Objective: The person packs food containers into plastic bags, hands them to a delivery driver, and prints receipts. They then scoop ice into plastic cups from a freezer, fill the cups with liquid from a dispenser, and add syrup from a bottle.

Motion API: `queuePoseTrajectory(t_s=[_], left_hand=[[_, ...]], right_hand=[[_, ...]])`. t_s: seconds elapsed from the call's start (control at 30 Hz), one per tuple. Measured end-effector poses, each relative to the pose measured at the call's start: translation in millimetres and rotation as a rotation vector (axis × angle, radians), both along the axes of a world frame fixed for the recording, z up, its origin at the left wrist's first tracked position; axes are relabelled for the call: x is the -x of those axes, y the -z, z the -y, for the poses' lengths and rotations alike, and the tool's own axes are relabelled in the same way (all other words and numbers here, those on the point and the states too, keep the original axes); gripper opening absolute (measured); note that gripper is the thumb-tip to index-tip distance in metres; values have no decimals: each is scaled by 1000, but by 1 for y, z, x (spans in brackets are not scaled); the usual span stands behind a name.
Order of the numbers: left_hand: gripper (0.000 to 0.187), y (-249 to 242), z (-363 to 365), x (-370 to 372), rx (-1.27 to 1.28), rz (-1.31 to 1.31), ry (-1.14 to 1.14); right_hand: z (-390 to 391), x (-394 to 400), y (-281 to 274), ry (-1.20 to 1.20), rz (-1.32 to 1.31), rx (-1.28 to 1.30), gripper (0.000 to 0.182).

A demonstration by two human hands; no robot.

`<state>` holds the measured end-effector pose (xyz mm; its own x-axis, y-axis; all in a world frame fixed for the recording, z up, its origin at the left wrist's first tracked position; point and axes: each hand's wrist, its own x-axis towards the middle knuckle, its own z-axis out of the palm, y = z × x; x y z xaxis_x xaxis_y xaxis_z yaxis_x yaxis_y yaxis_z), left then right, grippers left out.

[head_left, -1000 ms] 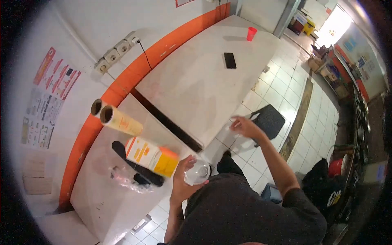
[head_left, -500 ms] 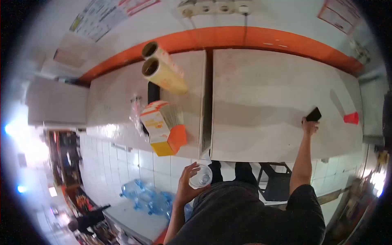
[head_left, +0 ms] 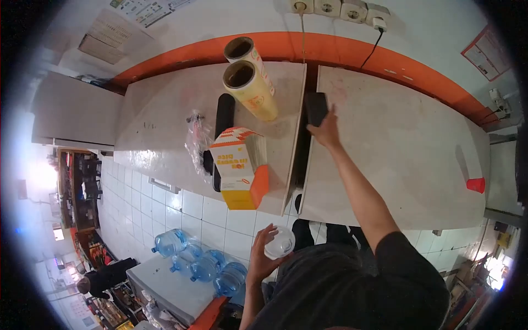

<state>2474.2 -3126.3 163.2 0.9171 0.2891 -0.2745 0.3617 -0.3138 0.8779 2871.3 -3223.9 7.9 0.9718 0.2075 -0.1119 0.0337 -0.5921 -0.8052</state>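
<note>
My right hand (head_left: 328, 130) is closed on a black rectangular object (head_left: 315, 108), possibly a phone, above the left edge of the right-hand table near the gap. My left hand (head_left: 262, 253) grips a clear plastic cup (head_left: 279, 242) low in front of my body, below the table edges. Nearest to that cup is a folded stack of printed cardboard boxes (head_left: 240, 170), white, orange and yellow, on the left-hand table. Behind the stack, two rolls of yellowish film (head_left: 256, 99) stand side by side.
A black elongated object (head_left: 225, 111) and a crumpled clear bag (head_left: 196, 137) lie on the left-hand table. A red cup (head_left: 476, 185) sits at the far right. Large blue water bottles (head_left: 204, 266) stand lower left, near a white freezer (head_left: 168, 286). Another person (head_left: 110, 276) is farther off.
My right hand has carried the black object leftward across the right-hand table to the gap. My left hand still holds the clear cup. The view has shifted.
</note>
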Motion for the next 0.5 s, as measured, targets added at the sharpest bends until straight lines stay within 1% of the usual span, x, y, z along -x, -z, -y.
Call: queuePoseTrajectory(t_s=[0.07,0.13,0.2,0.27,0.3,0.4,0.43,0.5], left_hand=[[98,1,-13,18,12,-3,-25],[97,5,-25,40,13,-46,-138],[97,4,-36,53,20,-87,-143],[99,2,-44,62,28,-161,-213],[101,10,-48,70,48,-147,-216],[98,7,-52,62,54,-156,-218],[98,7,-52,58,54,-161,-201],[98,6,-49,49,84,-193,-215]], right_hand=[[-54,-6,16,-11,-64,61,134],[-88,-5,27,17,-32,92,133],[-112,-11,31,49,-3,117,132],[-124,-17,35,63,25,171,131],[-130,-24,37,96,14,172,130],[-134,-39,40,143,-52,132,134],[-135,-41,43,147,-3,171,131],[-128,-40,37,163,6,165,130]])
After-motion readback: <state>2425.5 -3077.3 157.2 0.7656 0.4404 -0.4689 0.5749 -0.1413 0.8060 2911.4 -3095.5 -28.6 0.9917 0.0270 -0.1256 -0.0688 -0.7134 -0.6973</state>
